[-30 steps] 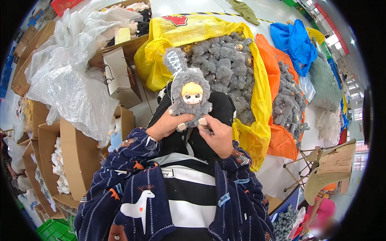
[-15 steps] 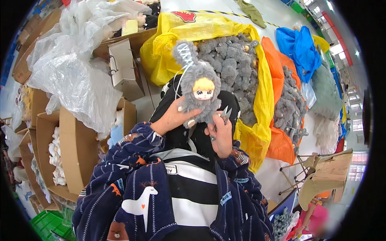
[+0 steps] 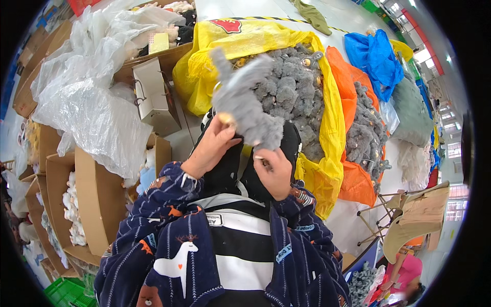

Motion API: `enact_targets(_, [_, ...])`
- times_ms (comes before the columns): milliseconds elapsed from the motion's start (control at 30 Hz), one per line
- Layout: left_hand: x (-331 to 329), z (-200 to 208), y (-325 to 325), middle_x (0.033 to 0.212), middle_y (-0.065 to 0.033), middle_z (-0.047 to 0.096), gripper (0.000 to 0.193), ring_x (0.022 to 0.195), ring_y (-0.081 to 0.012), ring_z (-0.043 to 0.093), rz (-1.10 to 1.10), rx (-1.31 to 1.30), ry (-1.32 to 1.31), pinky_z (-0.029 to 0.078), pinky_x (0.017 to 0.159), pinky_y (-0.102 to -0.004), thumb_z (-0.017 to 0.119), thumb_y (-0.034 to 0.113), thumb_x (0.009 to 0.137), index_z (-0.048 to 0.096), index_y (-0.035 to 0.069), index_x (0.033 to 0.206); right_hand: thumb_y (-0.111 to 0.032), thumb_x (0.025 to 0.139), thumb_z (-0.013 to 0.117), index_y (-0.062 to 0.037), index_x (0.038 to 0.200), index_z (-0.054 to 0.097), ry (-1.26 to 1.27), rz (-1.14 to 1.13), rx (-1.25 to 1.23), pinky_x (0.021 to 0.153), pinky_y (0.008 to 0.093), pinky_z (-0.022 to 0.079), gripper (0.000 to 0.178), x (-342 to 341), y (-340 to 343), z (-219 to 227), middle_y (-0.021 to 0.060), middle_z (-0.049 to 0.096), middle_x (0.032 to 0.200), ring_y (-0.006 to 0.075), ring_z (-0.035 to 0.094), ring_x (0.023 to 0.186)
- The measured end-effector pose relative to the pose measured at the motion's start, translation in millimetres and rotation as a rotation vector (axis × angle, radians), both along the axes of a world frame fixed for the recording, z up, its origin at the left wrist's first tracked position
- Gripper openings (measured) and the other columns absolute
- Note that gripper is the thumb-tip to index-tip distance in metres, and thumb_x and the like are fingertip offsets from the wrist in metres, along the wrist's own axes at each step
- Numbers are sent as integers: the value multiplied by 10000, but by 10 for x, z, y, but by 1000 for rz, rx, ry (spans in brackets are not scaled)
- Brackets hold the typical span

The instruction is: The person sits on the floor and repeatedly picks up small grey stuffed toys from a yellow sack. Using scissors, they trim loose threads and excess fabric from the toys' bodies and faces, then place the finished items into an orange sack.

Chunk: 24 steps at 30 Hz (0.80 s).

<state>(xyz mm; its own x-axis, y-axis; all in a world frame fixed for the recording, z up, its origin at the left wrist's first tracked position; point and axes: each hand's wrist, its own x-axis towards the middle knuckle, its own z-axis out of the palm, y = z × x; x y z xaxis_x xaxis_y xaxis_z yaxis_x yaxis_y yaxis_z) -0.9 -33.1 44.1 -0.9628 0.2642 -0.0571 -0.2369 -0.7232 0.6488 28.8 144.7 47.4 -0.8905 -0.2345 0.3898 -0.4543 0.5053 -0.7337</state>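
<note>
A: Where did we locate the plush toy (image 3: pixel 249 102)?
B: At centre, with the left hand (image 3: pixel 210 147) at its left side and the right hand (image 3: pixel 274 173) by its near end.
A: Beyond?
B: Farther right, we saw a sack (image 3: pixel 332 163) holding more toys (image 3: pixel 292 87), then a second sack (image 3: pixel 358 181). Leftward, plastic sheeting (image 3: pixel 92 102) overlay cartons (image 3: pixel 97 199).

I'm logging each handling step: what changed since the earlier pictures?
The gray plush toy has turned away; its face, toward the camera before, no longer shows clearly, nor do the snips' blades at the right hand. The left hand still holds the toy; the yellow sack stayed put.
</note>
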Motion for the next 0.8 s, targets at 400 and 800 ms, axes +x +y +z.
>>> enact_targets(400, [39, -208, -42, 1124, -81, 539, 412, 1044, -223, 515, 83, 117, -153, 396, 924, -376, 553, 28, 764, 466, 36, 1166, -70, 786, 590, -18, 1047, 534, -458, -38, -522, 515, 195, 430, 271, 43, 17, -16, 59, 596, 899, 56, 500, 573])
enact_targets(800, [147, -268, 121, 1094, -70, 554, 424, 1010, -179, 530, 121, -15, -62, 426, 878, -317, 617, 8, 770, 462, 24, 1165, -56, 723, 632, -3, 1133, 430, -573, -52, -407, 780, 253, 416, 460, 50, -193, -61, 75, 508, 983, 134, 494, 891])
